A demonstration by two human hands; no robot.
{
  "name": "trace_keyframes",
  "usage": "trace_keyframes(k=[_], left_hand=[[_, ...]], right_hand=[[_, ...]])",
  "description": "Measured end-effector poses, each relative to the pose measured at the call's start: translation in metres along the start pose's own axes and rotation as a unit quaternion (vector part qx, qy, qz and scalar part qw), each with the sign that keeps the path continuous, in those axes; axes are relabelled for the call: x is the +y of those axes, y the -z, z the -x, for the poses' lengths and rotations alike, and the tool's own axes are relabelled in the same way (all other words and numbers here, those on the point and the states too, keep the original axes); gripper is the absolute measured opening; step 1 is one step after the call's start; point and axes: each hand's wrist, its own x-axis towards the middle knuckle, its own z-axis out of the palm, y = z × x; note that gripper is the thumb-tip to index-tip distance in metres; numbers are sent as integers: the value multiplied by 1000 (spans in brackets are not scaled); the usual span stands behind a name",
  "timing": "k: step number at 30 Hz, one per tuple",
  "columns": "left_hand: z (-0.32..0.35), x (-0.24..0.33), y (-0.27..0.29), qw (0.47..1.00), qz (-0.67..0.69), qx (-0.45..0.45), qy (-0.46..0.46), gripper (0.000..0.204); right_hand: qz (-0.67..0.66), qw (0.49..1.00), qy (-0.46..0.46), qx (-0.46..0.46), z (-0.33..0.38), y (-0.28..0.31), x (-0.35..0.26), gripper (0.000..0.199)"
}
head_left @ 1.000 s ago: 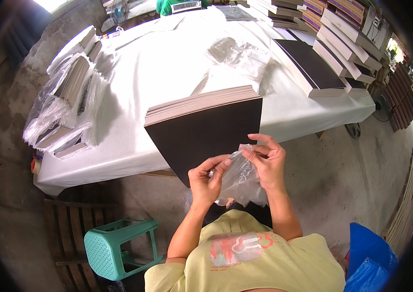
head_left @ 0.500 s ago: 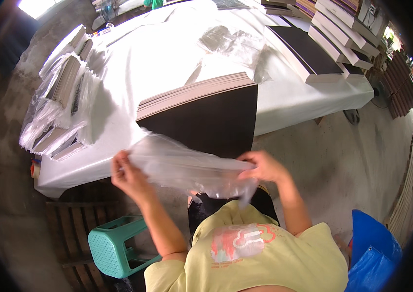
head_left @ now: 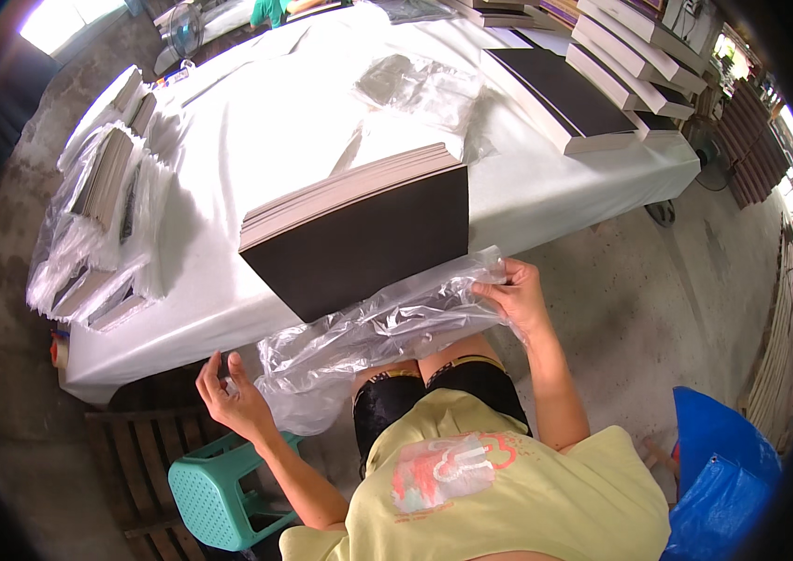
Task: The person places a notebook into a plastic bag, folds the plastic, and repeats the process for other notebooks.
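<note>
A clear plastic bag [head_left: 387, 323] stretches crumpled in front of me, along the near lower edge of a stack of black-faced boards [head_left: 368, 238]. My right hand [head_left: 516, 297] pinches the bag's right end between thumb and fingers. Close to the bag's lower left end is my left hand [head_left: 235, 400], its fingers apart and nothing visibly gripped. The stack rests at the table's front edge, black side toward me, its pale layered edges facing up.
Plastic-wrapped bundles [head_left: 102, 210] stand on the left of the white-covered table [head_left: 214, 178]. More clear plastic [head_left: 424, 89] lies behind the boards. Black-topped slabs [head_left: 564, 93] are piled at right. A green stool [head_left: 219, 491] and a blue sheet [head_left: 719, 467] are below.
My right hand has moved up with its end of the bag. My left hand has gone down and opened off the plastic. The bag now slants upward to the right.
</note>
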Motion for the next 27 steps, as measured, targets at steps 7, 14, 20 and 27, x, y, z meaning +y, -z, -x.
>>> trace_keyframes(k=[7,14,20,27], left_hand=[[4,148,-28,739,504,-430,-119,103],[38,47,-88,730,325,-594,-96,22],[7,39,-36,645,530,-442,329,27],[4,79,-22,583,554,-582,118,68]], right_hand=[[131,975,85,-156,15,-28,-26,10],[17,959,226,169,14,95,-58,9],[530,848,-2,12,43,126,-11,35],[185,937,164,-245,3,-52,-35,72]])
